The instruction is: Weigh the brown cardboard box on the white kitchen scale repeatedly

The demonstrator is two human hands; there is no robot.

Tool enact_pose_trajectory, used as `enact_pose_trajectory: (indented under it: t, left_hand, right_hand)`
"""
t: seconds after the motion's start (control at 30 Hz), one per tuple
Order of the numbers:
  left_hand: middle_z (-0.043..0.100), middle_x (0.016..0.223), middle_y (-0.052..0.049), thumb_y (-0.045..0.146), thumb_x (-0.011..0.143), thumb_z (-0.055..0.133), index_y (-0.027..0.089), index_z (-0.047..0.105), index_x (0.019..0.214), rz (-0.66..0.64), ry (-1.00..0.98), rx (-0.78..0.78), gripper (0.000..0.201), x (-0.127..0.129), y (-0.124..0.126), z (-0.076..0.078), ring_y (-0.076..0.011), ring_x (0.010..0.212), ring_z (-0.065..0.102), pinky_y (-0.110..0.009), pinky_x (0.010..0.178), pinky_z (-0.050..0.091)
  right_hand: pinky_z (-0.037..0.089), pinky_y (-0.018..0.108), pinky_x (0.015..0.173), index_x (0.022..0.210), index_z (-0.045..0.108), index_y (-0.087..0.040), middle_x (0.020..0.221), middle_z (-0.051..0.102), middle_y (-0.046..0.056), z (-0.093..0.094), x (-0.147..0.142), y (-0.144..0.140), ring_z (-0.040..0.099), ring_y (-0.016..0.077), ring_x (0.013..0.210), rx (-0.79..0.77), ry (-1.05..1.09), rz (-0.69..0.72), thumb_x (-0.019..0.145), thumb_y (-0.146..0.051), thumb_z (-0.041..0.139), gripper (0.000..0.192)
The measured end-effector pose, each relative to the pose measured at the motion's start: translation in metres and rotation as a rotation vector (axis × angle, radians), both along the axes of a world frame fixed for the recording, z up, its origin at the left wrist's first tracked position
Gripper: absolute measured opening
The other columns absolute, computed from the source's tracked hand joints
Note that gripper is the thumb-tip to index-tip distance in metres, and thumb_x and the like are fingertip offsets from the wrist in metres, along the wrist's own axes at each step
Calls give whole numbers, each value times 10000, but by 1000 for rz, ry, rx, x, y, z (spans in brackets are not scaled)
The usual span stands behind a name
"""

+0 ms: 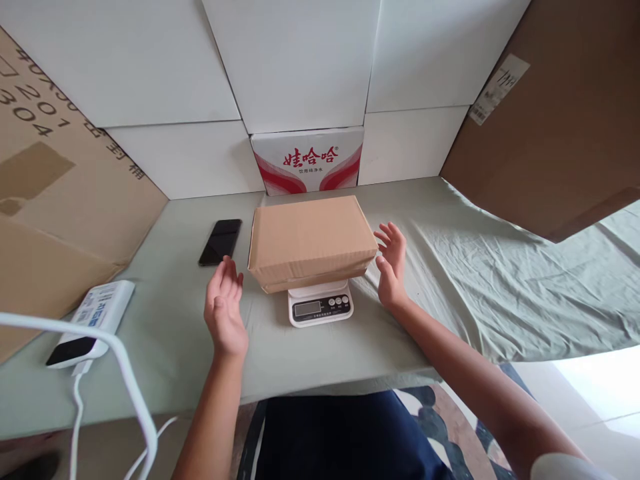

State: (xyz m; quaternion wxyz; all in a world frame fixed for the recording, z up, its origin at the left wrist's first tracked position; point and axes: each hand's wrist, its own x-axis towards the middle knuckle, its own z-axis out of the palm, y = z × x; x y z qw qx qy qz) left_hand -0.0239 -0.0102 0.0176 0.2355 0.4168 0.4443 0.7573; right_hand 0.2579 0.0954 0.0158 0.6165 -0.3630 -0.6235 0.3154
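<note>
A table covered with a wrinkled pale green cloth [475,280] carries everything here, walled in at the back edge by white panels and at both sides by large brown cardboard sheets. Against the back edge, in the middle, stands a white carton printed with red swirls and red characters [309,160].

In front of it, about midway between back and front edges, a closed plain brown corrugated cardboard box [310,240] rests on a small white digital kitchen scale [320,303]. The box is far wider than the scale and overhangs it on every side, so only the scale's front strip with its grey display and round buttons shows. Its lid is shut, its faces are bare, with no label or tape that I can see, and its front edge looks slightly bowed.

The left hand [225,307] and the right hand [393,263] flank the box, both spread with palms facing it, near its ends but apart from it, gripping nothing. Judging by this, the weighing step is in hand: the box sits free on the scale. Any next hold would call for both palms pressing the short ends evenly, since the box balances on a narrow platform.

A black smartphone [221,241] lies flat just left of the box, and a white power strip with cable [93,320] lies near the left front edge.
</note>
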Motion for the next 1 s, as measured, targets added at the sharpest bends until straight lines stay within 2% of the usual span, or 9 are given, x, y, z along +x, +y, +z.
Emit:
enact_pose_trajectory:
  t: [0.3,0.5,0.63,0.8,1.0]
  left_hand:
    - [520,1544,-105,592,919,550,292,627,1385,-53,-20,-20,560,-2,3,-7,-300,1461,438,-454,1186,358]
    - [549,1510,-147,647,891,554,244,582,1436,-87,-1,-138,678,-3,3,-13,-315,1418,493,-454,1163,393]
    - [584,1471,-153,624,902,560,227,582,1435,-120,42,-200,665,-1,3,-15,-321,1392,523,-456,1147,419]
    - [587,1466,-136,551,915,586,229,569,1445,-163,113,-230,620,2,3,-11,-317,1398,513,-451,1165,399]
    - [575,1477,-138,540,920,576,207,541,1463,-161,152,-264,638,3,2,-9,-313,1399,506,-437,1171,379]
  right_hand:
    - [386,569,1165,1492,344,-369,1555,411,72,-3,-3,-3,424,337,1432,-30,-42,141,924,-618,534,649]
    - [382,573,1174,1499,340,-354,1554,419,78,-1,-3,-3,415,335,1434,-52,-63,188,916,-625,559,679]
    - [396,560,1173,1482,371,-350,1533,450,79,1,-4,-4,429,332,1425,-52,-86,226,905,-585,612,668]
    - [425,557,1155,1478,379,-334,1513,473,92,2,-6,-6,471,333,1384,-72,-93,214,877,-569,666,707]
    - [414,529,1173,1490,360,-342,1533,450,89,0,-6,-5,439,316,1422,-54,-105,212,875,-565,674,726]
